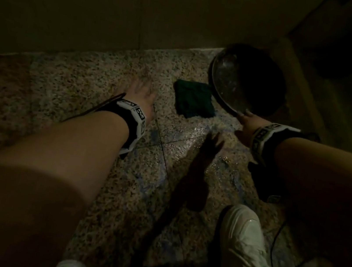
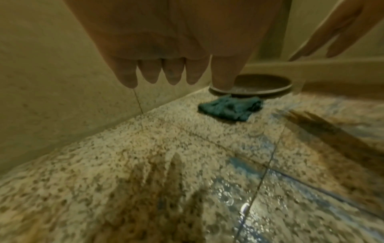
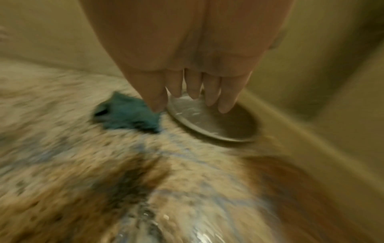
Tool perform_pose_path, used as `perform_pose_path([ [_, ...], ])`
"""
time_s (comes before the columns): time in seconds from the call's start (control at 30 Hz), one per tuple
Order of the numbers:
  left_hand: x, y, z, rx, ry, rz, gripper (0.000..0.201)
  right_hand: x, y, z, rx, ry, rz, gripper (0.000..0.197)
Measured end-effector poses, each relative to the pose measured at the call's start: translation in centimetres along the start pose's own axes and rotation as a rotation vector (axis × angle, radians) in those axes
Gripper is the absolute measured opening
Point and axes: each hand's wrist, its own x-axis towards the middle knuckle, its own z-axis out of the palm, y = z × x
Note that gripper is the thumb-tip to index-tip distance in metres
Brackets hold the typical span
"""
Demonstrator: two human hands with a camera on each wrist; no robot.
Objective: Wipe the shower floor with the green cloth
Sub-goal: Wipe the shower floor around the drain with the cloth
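The green cloth lies crumpled on the wet speckled shower floor, between both hands, touching the round basin's rim. Left hand and right hand hover with fingers straight, holding nothing; bare floor spreads leftward along the wall.

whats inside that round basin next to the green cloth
The basin shows wet streaks on its inner wall and nothing solid on the visible side. Its far side is in deep shadow, and the right hand covers part of it, so that part cannot be judged.
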Motion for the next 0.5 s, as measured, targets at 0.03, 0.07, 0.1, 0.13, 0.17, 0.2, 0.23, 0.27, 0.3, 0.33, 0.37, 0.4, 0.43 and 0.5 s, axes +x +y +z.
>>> perform_pose_path([
  [0.03,0.5,0.2,0.3,-0.014,-0.013,-0.019,0.062,0.7,-0.7,0.3,-0.017,0.02,-0.045,0.064],
  [0.07,0.9,0.4,0.7,-0.022,-0.025,-0.038,0.062,1.5,-1.4,0.4,-0.038,0.048,-0.087,0.065],
  [0.1,1.3,0.7,0.9,-0.031,-0.03,-0.051,0.061,2.6,-2.1,0.3,-0.066,0.069,-0.131,0.067],
  [0.13,1.4,1.0,1.0,-0.036,-0.028,-0.058,0.061,3.6,-2.8,0.3,-0.074,0.085,-0.186,0.069],
  [0.17,1.5,1.4,1.1,-0.03,-0.024,-0.065,0.061,4.7,-3.6,0.2,-0.051,0.085,-0.244,0.069],
  [0.2,1.7,1.7,1.3,-0.025,-0.026,-0.07,0.06,5.7,-4.4,0.1,-0.023,0.074,-0.299,0.068],
  [0.23,2.0,2.0,1.4,-0.032,-0.036,-0.075,0.061,6.6,-5.3,0.0,-0.004,0.063,-0.345,0.069],
  [0.27,2.4,2.1,1.6,-0.042,-0.05,-0.088,0.062,7.6,-6.1,0.1,0.009,0.053,-0.383,0.071],
  [0.3,2.8,2.0,1.9,-0.043,-0.066,-0.111,0.063,8.3,-6.9,0.1,0.022,0.042,-0.41,0.073],
  [0.33,3.3,2.1,2.1,-0.039,-0.083,-0.129,0.064,8.9,-7.7,0.1,0.047,0.023,-0.431,0.074],
  [0.37,3.7,2.1,2.3,-0.038,-0.1,-0.142,0.065,9.4,-8.3,0.2,0.07,0.008,-0.448,0.074],
  [0.4,4.2,2.2,2.5,-0.035,-0.113,-0.148,0.066,9.9,-8.8,0.2,0.09,-0.003,-0.459,0.074],
  [0.43,4.7,2.4,2.6,-0.026,-0.12,-0.149,0.066,10.3,-8.9,0.2,0.103,-0.01,-0.457,0.074],
  [0.5,5.8,2.7,2.6,-0.061,-0.108,-0.14,0.067,11.2,-8.6,0.4,0.116,-0.005,-0.452,0.072],
])
